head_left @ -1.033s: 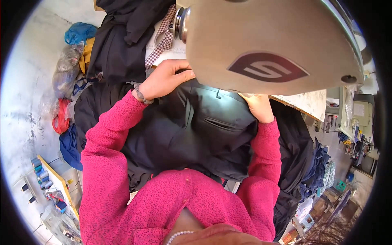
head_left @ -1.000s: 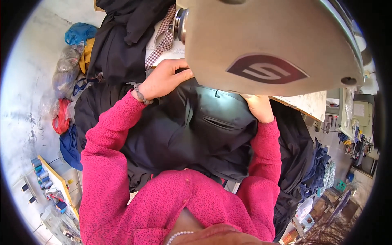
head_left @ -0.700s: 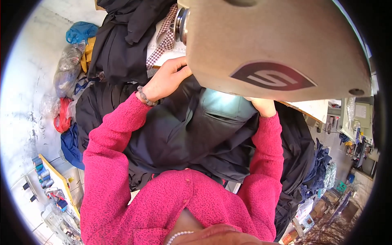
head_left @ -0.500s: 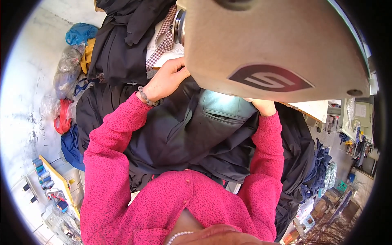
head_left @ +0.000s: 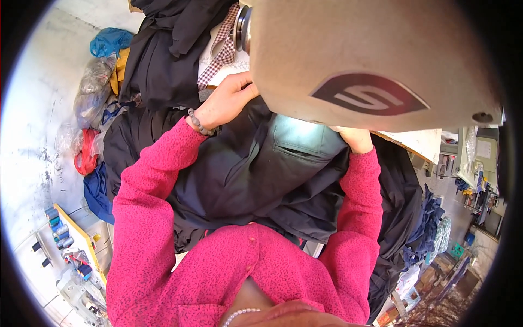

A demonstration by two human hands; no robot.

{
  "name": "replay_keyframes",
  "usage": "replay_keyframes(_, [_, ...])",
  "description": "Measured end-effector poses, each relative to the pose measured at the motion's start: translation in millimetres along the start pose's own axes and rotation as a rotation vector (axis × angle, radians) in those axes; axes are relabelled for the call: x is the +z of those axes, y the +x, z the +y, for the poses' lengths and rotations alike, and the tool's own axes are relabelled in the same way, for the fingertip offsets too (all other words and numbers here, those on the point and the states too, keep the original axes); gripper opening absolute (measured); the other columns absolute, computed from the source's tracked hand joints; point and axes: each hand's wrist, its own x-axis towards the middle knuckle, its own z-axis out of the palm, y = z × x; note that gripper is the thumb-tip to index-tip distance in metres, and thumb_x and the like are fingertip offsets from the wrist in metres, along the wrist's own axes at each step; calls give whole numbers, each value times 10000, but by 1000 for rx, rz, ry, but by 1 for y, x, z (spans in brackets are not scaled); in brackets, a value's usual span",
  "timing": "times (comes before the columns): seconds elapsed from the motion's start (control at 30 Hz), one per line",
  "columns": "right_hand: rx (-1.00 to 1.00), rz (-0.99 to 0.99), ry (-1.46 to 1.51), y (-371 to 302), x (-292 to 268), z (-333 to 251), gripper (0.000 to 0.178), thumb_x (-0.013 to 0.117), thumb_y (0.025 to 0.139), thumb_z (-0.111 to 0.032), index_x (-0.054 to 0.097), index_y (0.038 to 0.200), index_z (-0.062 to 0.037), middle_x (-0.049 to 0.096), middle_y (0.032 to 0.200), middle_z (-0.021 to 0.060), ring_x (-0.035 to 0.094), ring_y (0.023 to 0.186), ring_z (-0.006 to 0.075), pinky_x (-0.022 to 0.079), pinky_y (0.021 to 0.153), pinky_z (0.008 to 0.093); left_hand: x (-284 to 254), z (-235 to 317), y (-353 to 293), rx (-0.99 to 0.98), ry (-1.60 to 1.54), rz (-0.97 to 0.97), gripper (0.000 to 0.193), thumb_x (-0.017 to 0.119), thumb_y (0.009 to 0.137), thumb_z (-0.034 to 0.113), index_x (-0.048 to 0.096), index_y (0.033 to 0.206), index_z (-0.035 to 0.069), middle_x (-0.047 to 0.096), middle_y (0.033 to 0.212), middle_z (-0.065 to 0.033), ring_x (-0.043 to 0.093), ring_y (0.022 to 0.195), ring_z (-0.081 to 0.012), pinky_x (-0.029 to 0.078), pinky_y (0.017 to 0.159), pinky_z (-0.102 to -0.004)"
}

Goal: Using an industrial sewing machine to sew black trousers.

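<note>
A black garment point(head_left: 234, 174) with a slit-like pocket point(head_left: 299, 153) spreads over my lap and runs up under the beige sewing machine head point(head_left: 305, 49). The machine's light falls on the cloth just above the pocket. My left hand point(head_left: 226, 102), with a dark bead bracelet at its wrist, is at the left edge of the machine head. Its fingers are bent and closed on the garment's edge, with the tips hidden. My right hand point(head_left: 357, 140) lies on the garment to the right of the lit patch. The machine head covers its fingers.
Dark cloth point(head_left: 163, 71) and a checked strip point(head_left: 219, 54) lie on the white table point(head_left: 237, 66) at far left. Plastic bags point(head_left: 92, 92) stand along the left wall. Thread spools point(head_left: 59, 231) sit on a board at lower left. Dark clothes point(head_left: 425, 223) are heaped at right.
The view has shifted slightly, so the machine head appears a little higher and farther right. Both hands keep nearly the same places beside it. The pocket slit looks a bit narrower.
</note>
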Motion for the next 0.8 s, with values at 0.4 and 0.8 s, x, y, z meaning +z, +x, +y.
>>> replay_keyframes(0.4, [-20, -90, 193, 0, -2, -31, 158, 531, 812, -60, 633, 903, 19, 666, 856, 51, 599, 825, 127, 465, 749, 281, -5, 9, 0, -38, 55, -30, 310, 464, 934, 157, 526, 1154, -52, 608, 1085, -77, 512, 1009, -115, 389, 909, -261])
replay_keyframes(0.8, [-50, -140, 205, 5, -1, -29, 179, 497, 830, -78, 628, 898, 23, 665, 832, 54, 598, 794, 122, 466, 729, 284, -10, 10, 0, -110, -22, -56, 308, 476, 936, 163, 540, 1144, -55, 598, 1092, -58, 507, 1005, -101, 389, 907, -250])
